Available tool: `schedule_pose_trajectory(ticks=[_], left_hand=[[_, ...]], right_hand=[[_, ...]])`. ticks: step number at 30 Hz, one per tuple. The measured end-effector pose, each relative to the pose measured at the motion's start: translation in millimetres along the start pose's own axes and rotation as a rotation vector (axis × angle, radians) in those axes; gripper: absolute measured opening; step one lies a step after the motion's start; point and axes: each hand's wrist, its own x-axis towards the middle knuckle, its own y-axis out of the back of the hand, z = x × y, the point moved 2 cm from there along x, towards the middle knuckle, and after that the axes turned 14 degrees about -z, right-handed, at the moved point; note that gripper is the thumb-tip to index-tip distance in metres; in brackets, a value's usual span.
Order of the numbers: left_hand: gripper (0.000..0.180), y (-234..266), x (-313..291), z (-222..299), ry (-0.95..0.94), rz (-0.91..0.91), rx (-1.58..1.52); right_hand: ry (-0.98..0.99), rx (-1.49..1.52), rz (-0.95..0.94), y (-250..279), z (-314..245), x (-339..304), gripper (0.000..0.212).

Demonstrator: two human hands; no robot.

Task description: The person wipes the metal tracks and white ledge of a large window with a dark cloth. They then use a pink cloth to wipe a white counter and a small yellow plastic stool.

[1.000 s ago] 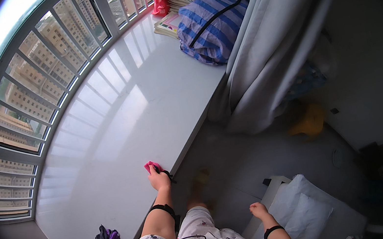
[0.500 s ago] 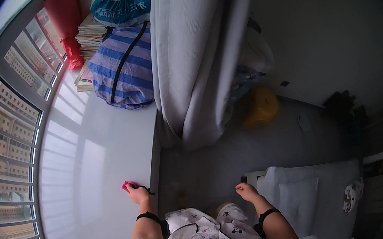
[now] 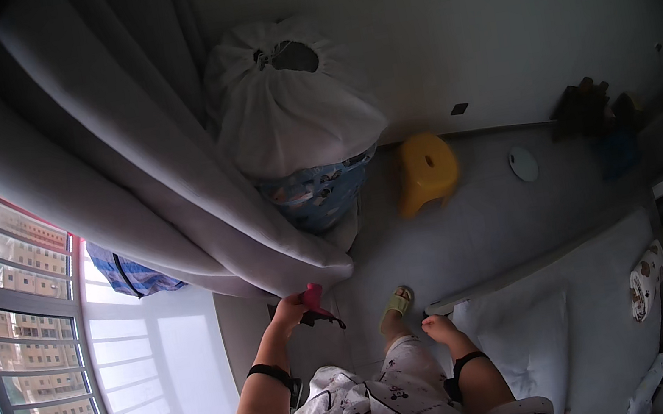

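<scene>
Fingers of the left hand are wrapped round a small pink object, dark bit dangling under it, held up right at the curtain hem, likely so the fabric is within reach. Right hand hangs low beside the bed; whether it's curled or spread, I cannot tell. Behind, a white sack sits on a blue bag, yellow stool near it.

Left hand grips pink-and-black object beside grey curtain hem; right hand on white bed edge (yellow stool beyond).
</scene>
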Motion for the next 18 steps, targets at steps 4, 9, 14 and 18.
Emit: schedule_pose_trajectory(ticks=[4,9,14,18], left_hand=[[0.032,-53.1,56.8,115.9,-0.107,-0.028,0.198],[0.037,-111.2,142.8,238.0,-0.128,-0.079,0.291],[0.032,-147.9,267.6,262.2,-0.266,-0.067,-0.020],[0.034,-171.6,352.0,292.0,-0.205,-0.260,-0.694]], right_hand=[[0.065,0.216,0.012,76.1,-7.2,27.8,0.034],[0.156,0.532,0.146,201.6,10.8,63.3,0.028],[0.237,0.497,0.215,281.1,-26.6,82.9,0.026],[0.245,0.886,0.122,320.2,-96.3,89.4,0.027]])
